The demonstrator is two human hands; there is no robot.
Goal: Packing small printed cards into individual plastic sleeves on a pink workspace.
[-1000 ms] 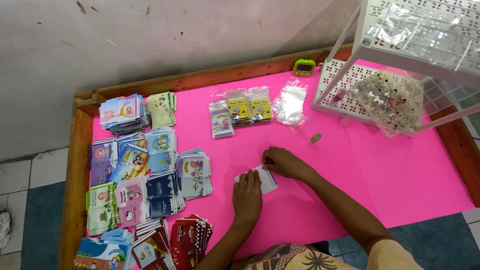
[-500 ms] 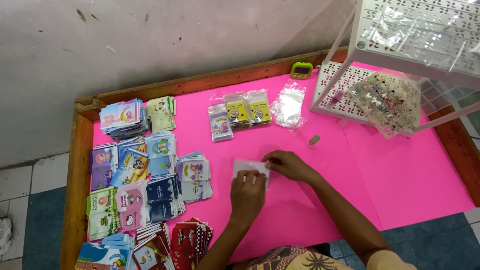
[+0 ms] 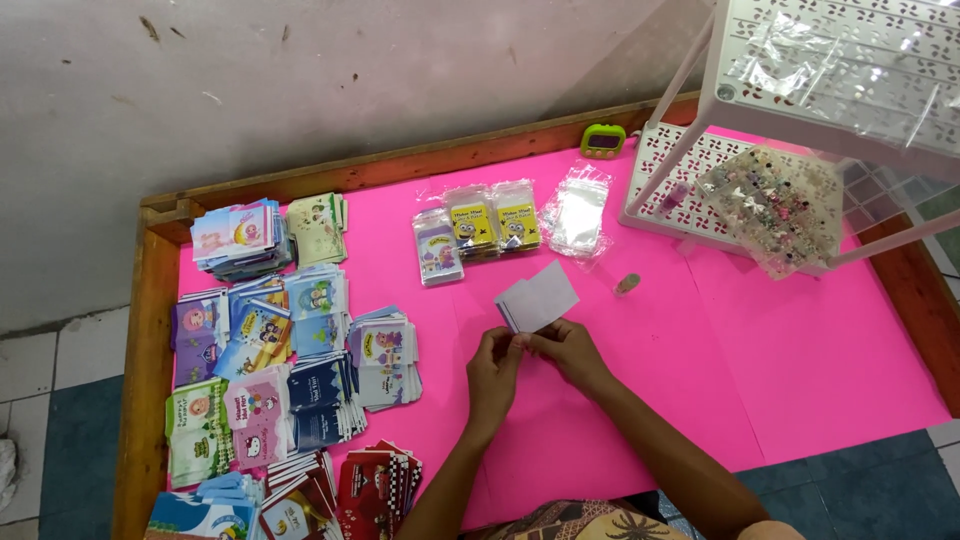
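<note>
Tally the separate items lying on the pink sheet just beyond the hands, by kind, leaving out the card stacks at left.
Printed packets in clear sleeves: 3
Empty clear sleeve pile: 1
Small brown piece: 1
Green timer at the wooden edge: 1
White cards held by left hand and right hand: 1 bundle
Total: 7

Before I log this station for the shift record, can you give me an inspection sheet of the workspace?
Surface: pink sheet inside a wooden-rimmed table.
Job's things: small white card packet, held at its lower edge.
Clutter: stacks of colourful printed packets at left; bagged packets; empty clear bags; small brown object; green timer-like gadget; white perforated rack holding a bag of small trinkets.
Hands: left hand and right hand both pinch the white packet.
Cables: nothing seen.
Surroundings: grey stained wall; tiled floor.
</note>
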